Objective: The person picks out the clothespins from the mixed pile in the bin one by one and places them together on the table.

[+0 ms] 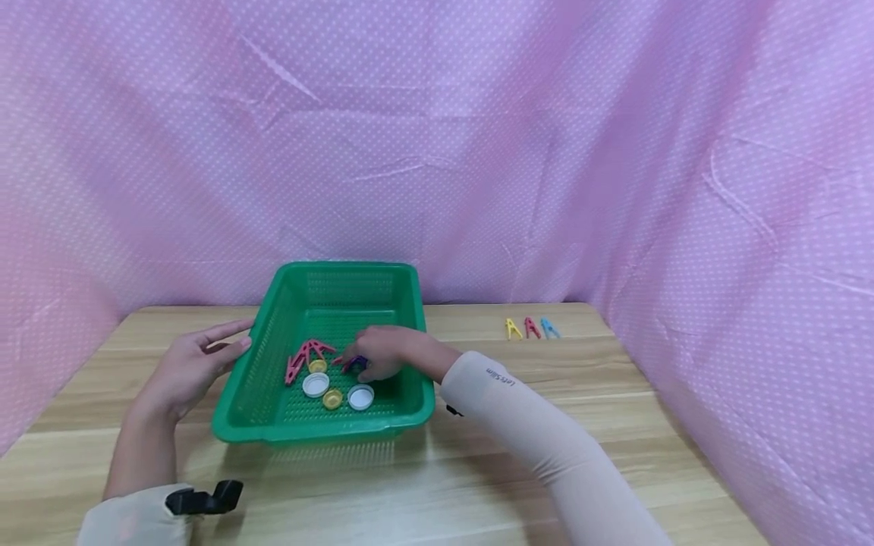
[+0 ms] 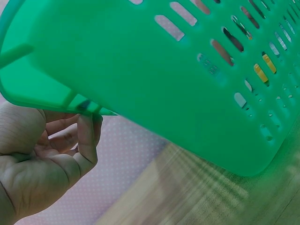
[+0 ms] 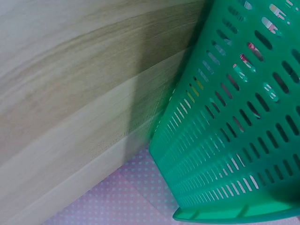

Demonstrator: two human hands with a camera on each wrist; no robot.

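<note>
Step in hand looks like picking in the green basket (image 1: 321,433); right hand (image 1: 385,351) is down inside it, fingers at a dark purple clip (image 1: 357,365); cannot tell whether that clip is pinched or only touched; left hand (image 1: 180,371) grasps the basket's left rim, steadying it, I'd judge; pink clips (image 1: 294,369), white caps (image 1: 315,385) and gold caps (image 1: 332,399) lie in the basket, left of and below the right hand; next move probably calls for a firm pinch on the purple clip, then a lift clear of the wall; yellow clip (image 1: 513,329), red clip (image 1: 532,328) and blue clip (image 1: 549,328) sit in a row on the table, right of the basket; table (image 1: 341,500) is light wood-grain; pink dotted curtain (image 1: 437,152) hangs behind and at the sides.
</note>
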